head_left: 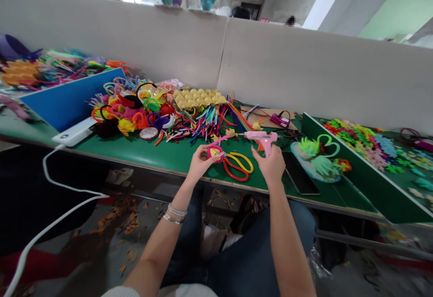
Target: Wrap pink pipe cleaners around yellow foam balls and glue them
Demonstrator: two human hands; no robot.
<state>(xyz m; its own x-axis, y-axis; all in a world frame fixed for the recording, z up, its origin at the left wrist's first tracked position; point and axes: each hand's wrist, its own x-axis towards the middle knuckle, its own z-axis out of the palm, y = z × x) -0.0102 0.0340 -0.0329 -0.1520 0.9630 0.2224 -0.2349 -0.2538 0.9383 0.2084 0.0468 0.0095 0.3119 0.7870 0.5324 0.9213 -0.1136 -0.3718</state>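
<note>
In the head view my left hand point(200, 163) pinches a small craft piece point(214, 153), a yellow egg-carton cup with a bright pink pipe cleaner wound round it. One end of the pink pipe cleaner sticks out to the upper right. My right hand point(272, 165) is wrapped around the grip of a pink hot glue gun point(262, 137), its nozzle pointing left, above and apart from the craft piece. Scissors point(238, 166) with one yellow and one red handle lie between my hands, their blades partly hidden by the left hand.
Behind my hands lie a yellow egg carton point(199, 98) and a heap of coloured pipe cleaners point(209, 121). At right are a black phone point(301, 173), pipe-cleaner swans point(323, 153) and a green divider point(358, 171). A white power strip point(76, 132) and blue divider point(74, 96) stand left.
</note>
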